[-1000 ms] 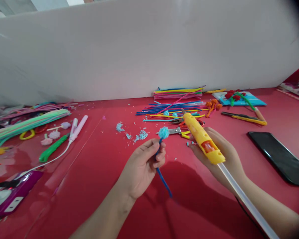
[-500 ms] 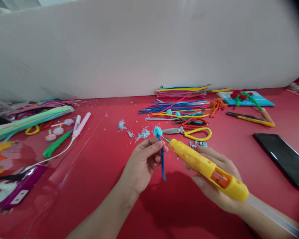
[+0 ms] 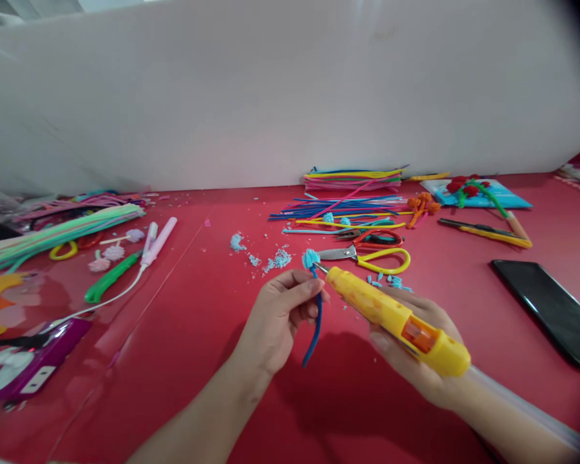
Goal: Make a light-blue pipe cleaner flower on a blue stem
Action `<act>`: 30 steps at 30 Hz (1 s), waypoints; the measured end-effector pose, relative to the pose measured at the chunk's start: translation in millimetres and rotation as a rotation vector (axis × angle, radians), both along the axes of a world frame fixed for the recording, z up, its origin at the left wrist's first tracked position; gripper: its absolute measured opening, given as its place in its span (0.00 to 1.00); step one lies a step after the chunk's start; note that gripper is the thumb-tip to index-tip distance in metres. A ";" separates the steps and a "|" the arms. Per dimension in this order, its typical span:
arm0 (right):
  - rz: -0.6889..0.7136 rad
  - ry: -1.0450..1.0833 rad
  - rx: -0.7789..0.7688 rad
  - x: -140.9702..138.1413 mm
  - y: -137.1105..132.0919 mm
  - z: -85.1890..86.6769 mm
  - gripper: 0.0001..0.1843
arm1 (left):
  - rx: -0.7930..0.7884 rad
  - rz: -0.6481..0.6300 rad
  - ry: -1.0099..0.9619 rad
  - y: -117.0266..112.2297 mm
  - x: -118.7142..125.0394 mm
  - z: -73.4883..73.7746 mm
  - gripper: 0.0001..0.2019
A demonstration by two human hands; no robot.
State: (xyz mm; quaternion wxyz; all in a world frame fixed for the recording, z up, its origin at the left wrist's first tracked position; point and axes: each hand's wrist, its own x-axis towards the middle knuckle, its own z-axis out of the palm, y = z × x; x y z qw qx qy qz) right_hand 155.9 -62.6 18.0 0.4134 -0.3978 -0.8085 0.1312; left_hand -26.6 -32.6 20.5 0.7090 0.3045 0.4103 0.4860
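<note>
Between the thumb and fingers of my left hand (image 3: 283, 309) is the dark blue pipe-cleaner stem (image 3: 318, 322) of a small flower. Its light blue fluffy head (image 3: 310, 259) stands just above my fingertips. My right hand (image 3: 415, 354) is wrapped round a yellow hot glue gun (image 3: 391, 316), a clear glue stick (image 3: 522, 403) trailing from its back. The metal nozzle (image 3: 321, 267) points left at the base of the flower head; whether it touches cannot be told. Small light blue pieces (image 3: 391, 281) lie behind my right hand, and blue fluff (image 3: 278, 259) lies beyond my left.
Yellow-handled scissors (image 3: 381, 261) and red-handled pliers (image 3: 377, 238) lie behind the flower, before pipe cleaners (image 3: 352, 179). A phone (image 3: 551, 312) and utility knife (image 3: 493, 233) are at right. At left are a pink curling iron (image 3: 158, 243), green cutter (image 3: 110, 280) and purple power strip (image 3: 43, 361).
The flower head has shifted slightly right and its stem's lower end has swung left. The glue gun has moved a little up and left, its nozzle staying beside the flower's base.
</note>
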 end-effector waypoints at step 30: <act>-0.013 -0.072 -0.082 1.1 0.2 -3.2 0.13 | 0.018 -0.005 -0.058 0.3 -0.6 -3.2 0.07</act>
